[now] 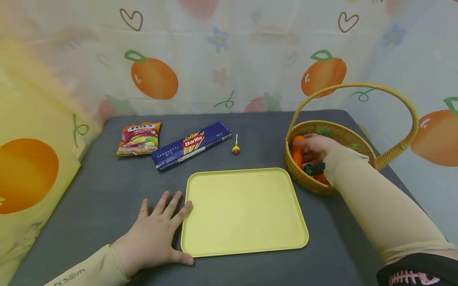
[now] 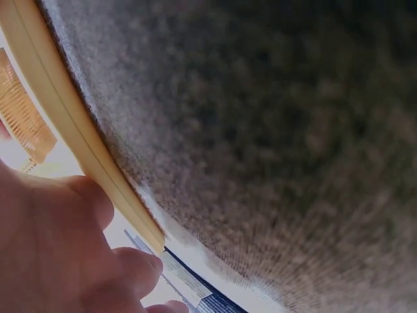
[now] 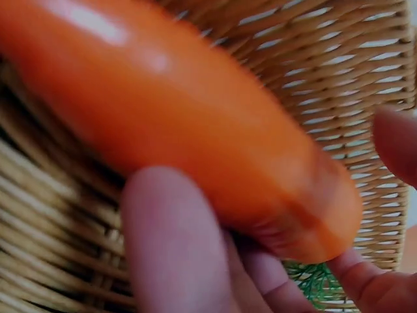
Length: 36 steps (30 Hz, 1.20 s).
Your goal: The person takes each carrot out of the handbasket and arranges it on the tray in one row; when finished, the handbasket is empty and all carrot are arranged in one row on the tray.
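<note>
Inside the wicker basket (image 1: pixel 361 161), my right hand (image 1: pixel 316 147) holds an orange carrot (image 1: pixel 299 153) between thumb and fingers. Close up, the carrot (image 3: pixel 195 117) lies along the woven wall, with the thumb (image 3: pixel 172 241) at its near side and fingertips at its blunt end. More orange shows under the wrist, partly hidden by the dark wrist camera (image 1: pixel 315 169). My left hand (image 1: pixel 154 234) is spread flat at the left edge of the yellow tray (image 1: pixel 243 214), its index fingertip right at the rim and its thumb near the front corner.
Behind the tray lie a blue spaghetti box (image 1: pixel 191 146), a small lollipop (image 1: pixel 236 147) and a candy bag (image 1: pixel 139 139). Green tufts (image 1: pixel 325 132) show inside the basket, whose tall handle (image 1: pixel 358 85) arches above my right forearm. A fruit-patterned curtain (image 1: pixel 232 59) hangs behind the grey table (image 1: pixel 103 186).
</note>
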Motion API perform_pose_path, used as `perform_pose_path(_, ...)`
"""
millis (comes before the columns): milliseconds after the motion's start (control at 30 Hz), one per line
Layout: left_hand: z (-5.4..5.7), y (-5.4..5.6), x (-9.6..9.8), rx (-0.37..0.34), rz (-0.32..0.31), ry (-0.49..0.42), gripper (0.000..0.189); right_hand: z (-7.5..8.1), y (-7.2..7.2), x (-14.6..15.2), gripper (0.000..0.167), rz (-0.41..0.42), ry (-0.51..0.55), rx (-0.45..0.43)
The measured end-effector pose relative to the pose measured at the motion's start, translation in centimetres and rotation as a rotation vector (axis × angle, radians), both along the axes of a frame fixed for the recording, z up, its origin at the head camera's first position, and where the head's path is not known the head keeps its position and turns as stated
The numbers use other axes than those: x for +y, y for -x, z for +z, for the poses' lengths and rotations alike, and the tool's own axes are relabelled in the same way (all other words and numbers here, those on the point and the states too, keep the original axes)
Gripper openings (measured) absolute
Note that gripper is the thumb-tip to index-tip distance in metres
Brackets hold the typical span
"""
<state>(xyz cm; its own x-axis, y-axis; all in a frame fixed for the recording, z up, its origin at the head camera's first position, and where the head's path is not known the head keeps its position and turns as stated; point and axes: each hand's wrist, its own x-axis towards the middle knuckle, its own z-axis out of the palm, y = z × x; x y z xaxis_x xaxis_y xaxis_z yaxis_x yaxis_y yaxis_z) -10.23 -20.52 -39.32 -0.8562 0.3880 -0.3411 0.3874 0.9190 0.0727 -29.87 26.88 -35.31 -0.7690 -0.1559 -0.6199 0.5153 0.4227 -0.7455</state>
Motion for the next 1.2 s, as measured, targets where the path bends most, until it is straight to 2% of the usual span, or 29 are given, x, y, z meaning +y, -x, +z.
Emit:
perform_pose_path(267,-0.2,-0.2,0.1,-0.01,0.007,-0.007,0.146,-1.5,-0.8,-0.1,0.092,-0.039,-0.034,0.059)
perform_pose_path(467,0.0,-0.2,0.0,0.021,-0.011,-0.012,0.144,-1.1,-1.1,0.3,0.095,-0.062,-0.006,0.079)
perform_pose_path(667,0.1,0.0,0.2,0.017,-0.007,-0.004,0.145,0.4,-1.5,1.4,0.094,-0.073,0.082,0.072)
perform_pose_path(900,0.2,0.2,0.1,0.007,0.013,0.003,0.145,3.2,-2.7,1.9,0.097,-0.074,0.103,0.125)
perform_pose_path(1100,0.3,0.1,0.2,-0.003,0.023,-0.003,0.145,5.3,-5.0,1.3,0.096,-0.1,0.151,0.161)
perform_pose_path(1200,0.4,-0.1,0.3,0.004,0.019,-0.018,0.145,5.6,-6.5,0.9,0.085,-0.118,0.229,0.175)
